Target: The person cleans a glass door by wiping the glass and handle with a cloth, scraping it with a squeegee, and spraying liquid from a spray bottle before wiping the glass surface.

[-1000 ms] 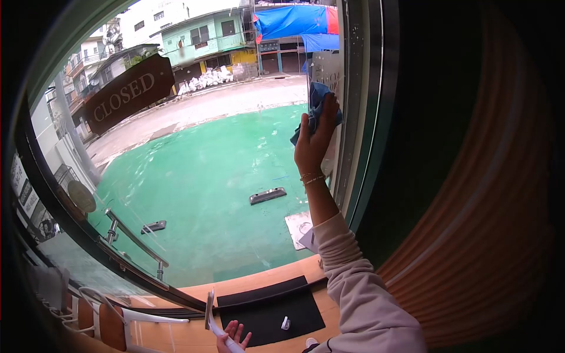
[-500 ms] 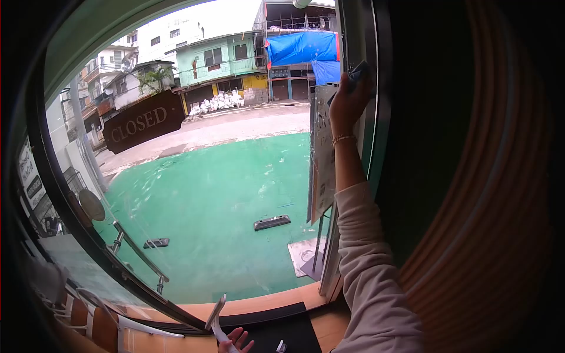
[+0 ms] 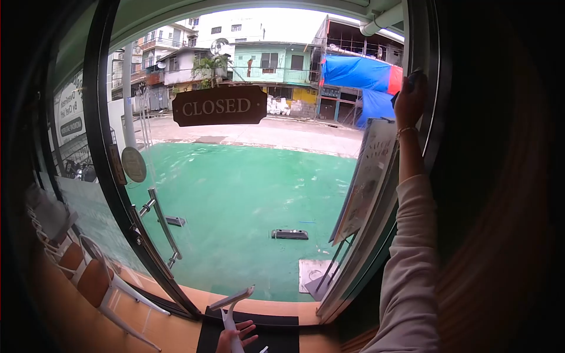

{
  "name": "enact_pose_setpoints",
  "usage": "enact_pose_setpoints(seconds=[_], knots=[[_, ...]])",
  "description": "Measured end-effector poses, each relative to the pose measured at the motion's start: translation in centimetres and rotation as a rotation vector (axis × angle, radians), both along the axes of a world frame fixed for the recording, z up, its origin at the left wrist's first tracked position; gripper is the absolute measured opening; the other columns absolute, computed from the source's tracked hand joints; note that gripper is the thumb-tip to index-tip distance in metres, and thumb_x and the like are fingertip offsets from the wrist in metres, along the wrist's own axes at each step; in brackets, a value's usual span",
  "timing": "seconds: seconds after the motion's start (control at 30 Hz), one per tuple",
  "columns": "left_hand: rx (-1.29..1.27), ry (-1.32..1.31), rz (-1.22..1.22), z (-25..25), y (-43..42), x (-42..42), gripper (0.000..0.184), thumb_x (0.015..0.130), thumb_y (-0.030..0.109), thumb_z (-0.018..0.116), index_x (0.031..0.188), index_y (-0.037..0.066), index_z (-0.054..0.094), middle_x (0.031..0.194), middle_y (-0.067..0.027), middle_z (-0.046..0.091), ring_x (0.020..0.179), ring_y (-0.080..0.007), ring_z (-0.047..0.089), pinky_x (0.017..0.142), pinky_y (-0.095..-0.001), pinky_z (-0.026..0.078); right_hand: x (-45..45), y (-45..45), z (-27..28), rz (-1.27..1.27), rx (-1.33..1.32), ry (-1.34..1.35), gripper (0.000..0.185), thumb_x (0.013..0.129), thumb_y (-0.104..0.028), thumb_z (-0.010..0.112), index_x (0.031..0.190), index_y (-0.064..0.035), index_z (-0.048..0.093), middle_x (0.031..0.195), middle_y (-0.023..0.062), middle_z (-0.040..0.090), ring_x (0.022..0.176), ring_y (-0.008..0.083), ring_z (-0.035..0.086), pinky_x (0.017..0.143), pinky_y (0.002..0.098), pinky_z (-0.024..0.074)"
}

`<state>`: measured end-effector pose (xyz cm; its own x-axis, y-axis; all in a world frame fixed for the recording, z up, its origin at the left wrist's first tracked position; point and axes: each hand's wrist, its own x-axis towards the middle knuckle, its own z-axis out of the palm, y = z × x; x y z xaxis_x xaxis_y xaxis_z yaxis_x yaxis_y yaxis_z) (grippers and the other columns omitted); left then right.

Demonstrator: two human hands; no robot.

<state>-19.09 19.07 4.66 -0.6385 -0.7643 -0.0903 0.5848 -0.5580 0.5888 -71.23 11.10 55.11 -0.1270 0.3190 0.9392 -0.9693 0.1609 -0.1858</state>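
My right hand (image 3: pixel 410 105) is raised at the upper right, against the glass beside the door frame (image 3: pixel 432 117). It presses a dark blue cloth (image 3: pixel 416 77), mostly hidden by the fingers. Low in the view, my left hand (image 3: pixel 238 337) holds a white squeegee (image 3: pixel 231 320) by its handle, with several fingers spread away from it. The squeegee's blade end points up, in front of the glass door. A brown CLOSED sign (image 3: pixel 219 106) hangs on the glass, left of my right hand.
A long metal door handle (image 3: pixel 165 226) is on the left. White chairs (image 3: pixel 109 279) stand at the lower left, and a black mat (image 3: pixel 282 338) lies below. Outside, a sign stand (image 3: pixel 365 179) leans near the right frame on green ground (image 3: pixel 247 188).
My view has turned, so the door and sign look straighter and sit further right. My right hand with the cloth is slightly lower. The squeegee has tilted to the right in my left hand.
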Motion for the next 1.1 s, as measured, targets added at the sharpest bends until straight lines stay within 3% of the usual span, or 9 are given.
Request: enact_pose_setpoints(seconds=[0.1,0.27,0.33,0.47,0.53,0.73,0.83,0.93,1.1], knots=[[-0.002,-0.005,0.034,-1.6,0.2,-0.2,0.044,0.089,0.015,0.048,0.125,-0.009,0.041,0.130,-0.0200,0.047,0.121,-0.0311,0.047,0.101,-0.0519,0.040,8.4,-5.6,2.4,0.044,-0.074,0.478,0.032,0.087,-0.016,0.057,0.117,-0.0038,0.057,0.118,0.0164,0.057,0.110,0.0337,0.052,0.097,0.0413,0.0409],[0.043,-0.053,0.100,0.4,1.5,0.2,0.045,0.085,0.011,0.048,0.124,-0.009,0.042,0.128,-0.0204,0.049,0.119,-0.0322,0.049,0.099,-0.0507,0.042,15.8,-5.5,-9.9,0.150,0.562,0.721,0.042,0.086,-0.012,0.057,0.128,-0.0114,0.051,0.132,0.0074,0.050,0.126,0.0295,0.043,0.102,0.0410,0.0369],[0.033,-0.197,0.095,0.8,1.4,2.7,0.042,0.086,0.007,0.049,0.125,-0.006,0.044,0.126,-0.0190,0.051,0.108,-0.0277,0.057,0.089,-0.0409,0.050,13.0,-3.7,-7.2,-0.036,0.504,0.669,0.044,0.087,-0.011,0.055,0.131,-0.0107,0.048,0.137,0.0087,0.046,0.128,0.0314,0.040,0.104,0.0420,0.0349],[-0.132,-0.608,0.215,0.8,-0.6,6.0,0.031,0.078,0.006,0.066,0.108,0.002,0.058,0.080,-0.0108,0.063,0.065,-0.0168,0.064,0.061,-0.0310,0.057,9.3,-6.9,2.0,-0.037,0.055,0.306,0.046,0.088,-0.012,0.054,0.132,-0.0062,0.045,0.133,0.0161,0.048,0.126,0.0348,0.041,0.106,0.0421,0.0321],[-0.278,-0.803,0.180,1.3,-1.9,6.7,0.029,0.077,0.008,0.071,0.105,0.003,0.060,0.096,-0.0051,0.061,0.075,-0.0111,0.062,0.059,-0.0246,0.054,11.0,-9.3,2.7,-0.117,-0.064,0.407,0.045,0.088,-0.015,0.055,0.131,-0.0079,0.047,0.132,0.0158,0.049,0.123,0.0325,0.044,0.104,0.0406,0.0343],[-0.405,-0.973,0.399,-0.2,-2.2,9.9,0.039,0.079,0.010,0.067,0.114,0.004,0.051,0.097,-0.0102,0.060,0.066,-0.0142,0.060,0.058,-0.0282,0.052,12.7,-6.2,-7.2,0.014,0.239,0.502,0.039,0.094,-0.011,0.046,0.134,-0.0078,0.046,0.136,0.0109,0.047,0.127,0.0274,0.041,0.107,0.0383,0.0311],[-0.378,-1.251,0.627,-1.6,-0.6,15.1,0.051,0.079,0.007,0.065,0.117,0.004,0.031,0.107,-0.0205,0.052,0.092,-0.0352,0.058,0.080,-0.0427,0.048,4.1,-4.3,-11.4,-0.060,0.150,0.435,0.036,0.097,-0.017,0.040,0.124,0.0045,0.048,0.126,0.0207,0.051,0.118,0.0330,0.049,0.102,0.0406,0.0368],[-0.293,-1.336,0.709,-2.4,0.2,21.4,0.047,0.080,0.014,0.066,0.114,0.004,0.036,0.099,-0.0192,0.056,0.087,-0.0311,0.061,0.075,-0.0388,0.049,9.5,-5.4,-19.8,0.058,0.121,0.157,0.043,0.098,-0.027,0.036,0.119,0.0075,0.052,0.123,0.0254,0.051,0.116,0.0381,0.049,0.101,0.0444,0.0376],[-0.339,-1.665,0.868,0.4,-2.9,31.9,0.038,0.077,0.015,0.070,0.109,0.006,0.053,0.087,-0.0153,0.062,0.080,-0.0306,0.063,0.071,-0.0381,0.050,11.9,-8.0,-25.8,0.047,0.271,0.286,0.044,0.095,-0.027,0.048,0.120,0.0096,0.050,0.128,0.0268,0.048,0.119,0.0372,0.047,0.102,0.0435,0.0347]])
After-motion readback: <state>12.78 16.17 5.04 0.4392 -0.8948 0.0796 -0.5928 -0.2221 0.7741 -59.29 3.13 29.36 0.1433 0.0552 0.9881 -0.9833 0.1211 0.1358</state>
